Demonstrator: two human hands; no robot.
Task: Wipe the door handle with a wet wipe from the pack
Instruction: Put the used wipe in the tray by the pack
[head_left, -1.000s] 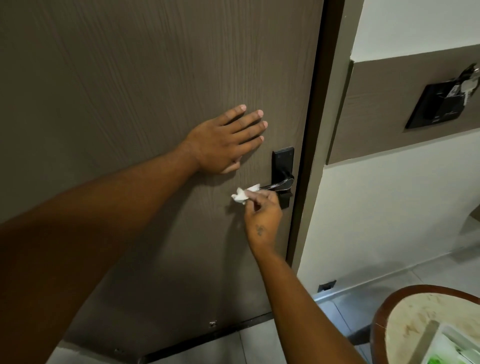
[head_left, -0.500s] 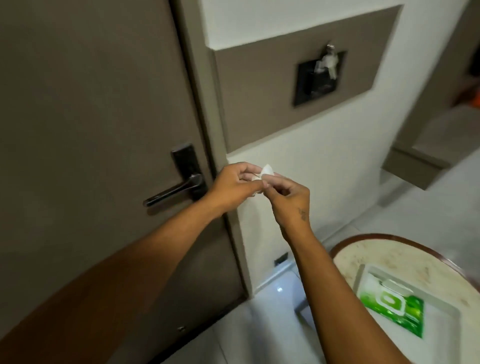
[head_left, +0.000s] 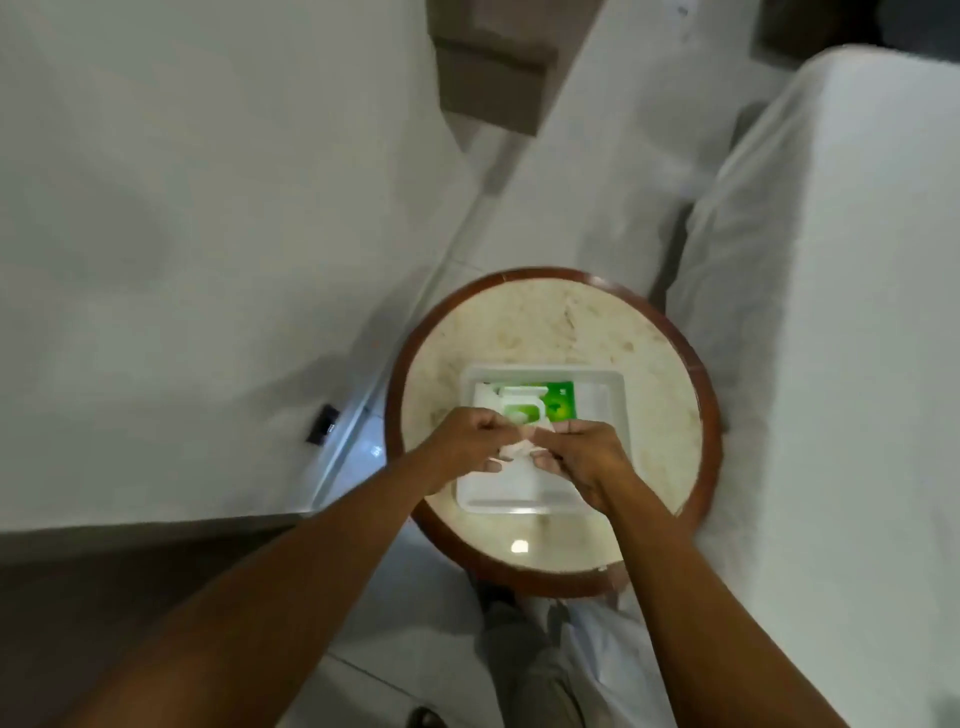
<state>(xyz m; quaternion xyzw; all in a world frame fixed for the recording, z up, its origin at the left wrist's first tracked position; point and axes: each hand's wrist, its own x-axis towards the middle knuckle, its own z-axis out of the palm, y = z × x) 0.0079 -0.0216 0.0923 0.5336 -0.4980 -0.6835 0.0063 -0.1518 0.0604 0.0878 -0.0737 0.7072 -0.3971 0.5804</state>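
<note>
Two hands meet over a round table (head_left: 644, 332) — stone-look top, dark wooden rim — standing between a white wall (head_left: 208, 234) on the left and a white-draped bed (head_left: 831, 312) on the right. The left hand (head_left: 462, 449) and right hand (head_left: 582, 460) both pinch one small crumpled white wipe (head_left: 514, 449) between closed fingertips, its length running across from hand to hand. Just beyond them a green-and-white pack (head_left: 558, 405) lies flat in a shallow white rectangular tray (head_left: 608, 384), its long side left to right — the hands cover the tray's near part.
</note>
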